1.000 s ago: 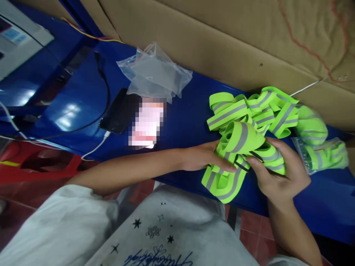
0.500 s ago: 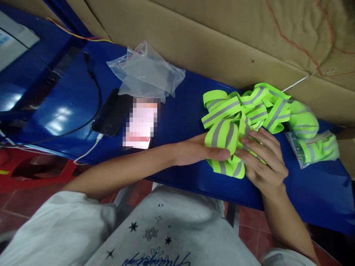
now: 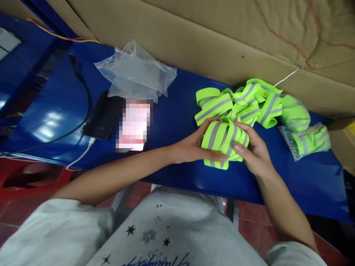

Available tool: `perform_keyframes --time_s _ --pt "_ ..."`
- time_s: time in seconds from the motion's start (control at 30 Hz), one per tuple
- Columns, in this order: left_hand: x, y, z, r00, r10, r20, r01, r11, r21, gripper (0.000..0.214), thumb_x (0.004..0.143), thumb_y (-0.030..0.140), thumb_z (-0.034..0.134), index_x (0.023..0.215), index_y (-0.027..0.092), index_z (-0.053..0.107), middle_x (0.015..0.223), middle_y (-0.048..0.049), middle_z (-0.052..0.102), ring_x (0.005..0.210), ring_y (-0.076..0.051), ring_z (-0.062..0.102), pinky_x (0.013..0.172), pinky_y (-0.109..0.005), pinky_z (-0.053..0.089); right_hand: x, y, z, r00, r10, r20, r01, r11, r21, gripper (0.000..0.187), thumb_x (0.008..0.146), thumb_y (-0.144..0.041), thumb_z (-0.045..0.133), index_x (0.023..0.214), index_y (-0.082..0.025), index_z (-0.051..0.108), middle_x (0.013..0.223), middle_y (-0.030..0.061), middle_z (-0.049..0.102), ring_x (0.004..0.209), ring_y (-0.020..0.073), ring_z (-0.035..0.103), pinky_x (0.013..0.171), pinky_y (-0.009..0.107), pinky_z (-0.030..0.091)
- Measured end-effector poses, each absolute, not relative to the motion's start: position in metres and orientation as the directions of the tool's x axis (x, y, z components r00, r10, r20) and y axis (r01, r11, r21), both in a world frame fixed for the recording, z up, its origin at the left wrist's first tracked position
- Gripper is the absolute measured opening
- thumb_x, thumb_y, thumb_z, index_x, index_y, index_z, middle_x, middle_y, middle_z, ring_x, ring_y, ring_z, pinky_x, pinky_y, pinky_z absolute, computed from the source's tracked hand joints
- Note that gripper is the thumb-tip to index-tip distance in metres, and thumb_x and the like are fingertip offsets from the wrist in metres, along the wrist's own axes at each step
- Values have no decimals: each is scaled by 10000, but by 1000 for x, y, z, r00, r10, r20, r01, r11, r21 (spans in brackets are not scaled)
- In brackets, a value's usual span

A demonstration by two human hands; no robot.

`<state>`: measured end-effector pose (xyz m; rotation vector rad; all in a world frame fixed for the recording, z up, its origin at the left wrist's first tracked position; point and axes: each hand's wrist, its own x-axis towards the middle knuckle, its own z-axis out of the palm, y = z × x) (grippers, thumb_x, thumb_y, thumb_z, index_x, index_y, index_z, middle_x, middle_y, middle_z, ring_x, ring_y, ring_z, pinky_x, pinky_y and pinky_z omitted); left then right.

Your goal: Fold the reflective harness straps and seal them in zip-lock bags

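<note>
Between my two hands is a folded bundle of neon-yellow reflective strap with grey stripes. My left hand grips its left side, the thumb lying across the front. On the right side my right hand holds it too, thumb pressed on the front and fingers behind. Just beyond the bundle, a loose heap of the same reflective strap lies on the blue table. To its right are a clear bag with strap inside and a second bagged strap.
Several clear plastic bags lie at the back left. Near them are a black phone on a white cable and a phone with a lit, blurred screen. Brown cardboard walls off the back. A red stool stands below left.
My right hand has moved from lying over the strap with fingers spread to gripping the bundle's right side. The bundle looks more compact. The whole view has shifted slightly.
</note>
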<state>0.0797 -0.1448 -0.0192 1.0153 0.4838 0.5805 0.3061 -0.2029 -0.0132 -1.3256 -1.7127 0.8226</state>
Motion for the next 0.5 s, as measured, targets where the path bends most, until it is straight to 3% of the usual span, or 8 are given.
perform_keyframes --time_s 0.1,0.17,0.27,0.37,0.5 --pt "86 -152 -24 628 777 37 -246 154 957 1004 617 397 1001 1438 277 436 1497 -105 534 1457 -332 493 1203 -470 448 288 -206 -14 13 942 334 584 264 -767 428 963 -509 703 1302 -254 649 1189 57 735 1048 237 720 875 383 623" --pt "89 -157 -25 572 817 69 -262 103 960 974 621 431 1002 1407 274 449 1468 -98 552 1444 -324 504 1214 -467 435 278 -208 -14 80 910 406 639 266 -722 390 980 -499 680 1272 -243 643 1184 73 721 1066 239 705 880 384 612" --pt "89 -161 -24 626 780 -3 -315 256 914 943 665 591 951 1406 294 451 1468 -93 560 1407 -312 544 1165 -426 480 273 -210 -14 96 892 442 659 276 -699 407 978 -484 688 1302 -248 620 1212 77 708 1103 244 691 909 389 596" --pt "89 -162 -24 690 716 -110 -357 468 808 811 800 799 729 1406 328 467 1494 -67 556 1390 -286 566 1094 -378 524 273 -211 -15 100 890 444 652 279 -706 416 983 -478 684 1320 -246 609 1238 72 699 1131 245 682 944 393 581" --pt "92 -161 -25 626 753 -203 -276 457 846 642 875 660 748 1356 308 508 1352 -32 641 1279 -222 613 1039 -311 517 268 -212 -21 88 908 410 649 260 -715 328 1103 -406 453 1358 -250 588 1288 90 684 1171 230 668 984 408 567"
